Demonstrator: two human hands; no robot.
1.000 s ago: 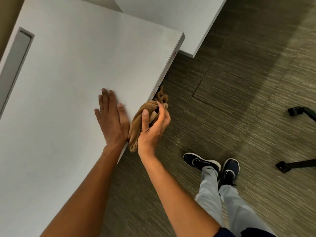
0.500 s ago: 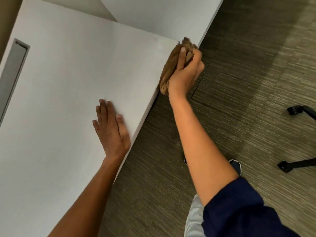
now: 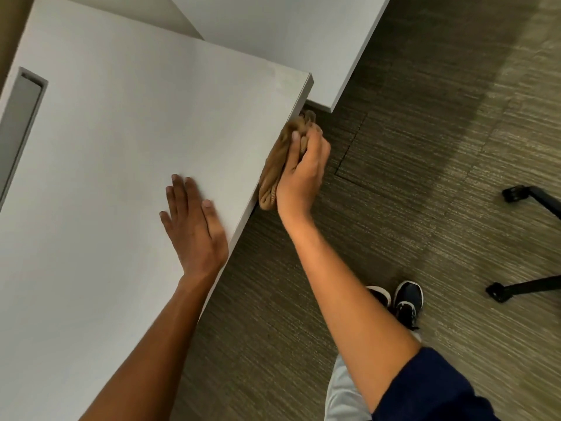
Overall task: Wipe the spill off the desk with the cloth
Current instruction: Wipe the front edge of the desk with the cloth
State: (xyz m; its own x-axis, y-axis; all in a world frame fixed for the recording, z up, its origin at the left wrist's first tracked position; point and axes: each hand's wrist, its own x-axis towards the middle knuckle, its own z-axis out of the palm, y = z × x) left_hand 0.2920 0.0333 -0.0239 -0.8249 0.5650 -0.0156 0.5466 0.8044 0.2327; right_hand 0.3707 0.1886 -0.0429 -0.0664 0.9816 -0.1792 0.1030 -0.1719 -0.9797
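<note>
Gripping the cloth (image 3: 274,168), your right hand (image 3: 302,174) had its fingers and thumb curled round the bunched brown fabric and pressed it against the side edge of the desk (image 3: 121,177) — not on the top surface. The cloth sat along that edge a little way down from the desk's far corner, its lower end hanging just below your wrist and its upper end poking out past your fingertips. No spill could be made out on the pale grey top from this view.

Your left hand (image 3: 194,226) lay flat on the desk top close to the same edge, fingers straight and held together, pointing away from you, holding nothing.

A long recessed slot (image 3: 22,123) ran along the far left part of the desk. A second pale desk (image 3: 288,34) stood just beyond the far corner, its edge overlapping the view of the first.

Below, on the striped dark carpet (image 3: 425,177), your dark shoes (image 3: 406,302) showed beside your right forearm — and two black chair legs (image 3: 528,284) with castors reached in from the right.
</note>
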